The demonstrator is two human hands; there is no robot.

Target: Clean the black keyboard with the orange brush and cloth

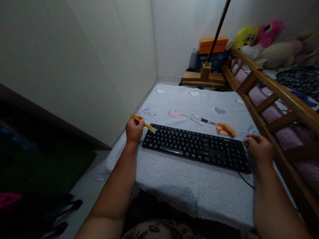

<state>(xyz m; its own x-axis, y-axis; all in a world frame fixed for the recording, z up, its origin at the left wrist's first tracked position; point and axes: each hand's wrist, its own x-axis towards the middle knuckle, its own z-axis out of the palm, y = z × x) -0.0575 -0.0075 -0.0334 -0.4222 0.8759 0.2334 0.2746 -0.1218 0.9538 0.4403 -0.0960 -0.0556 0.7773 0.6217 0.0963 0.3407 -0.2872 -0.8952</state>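
Pinches yellow-handled brush (148,126) in left hand (134,130), with bristles over upper-left keys of black keyboard (196,146), nearer this hand. Extends lengthwise rightward from there, across pale cloth (169,181). Curls right hand (260,149) beside far-right corner; cannot tell whether gripping.

Left fingers (141,123) holding brush (148,126) — keyboard (194,146), cloth (171,174)
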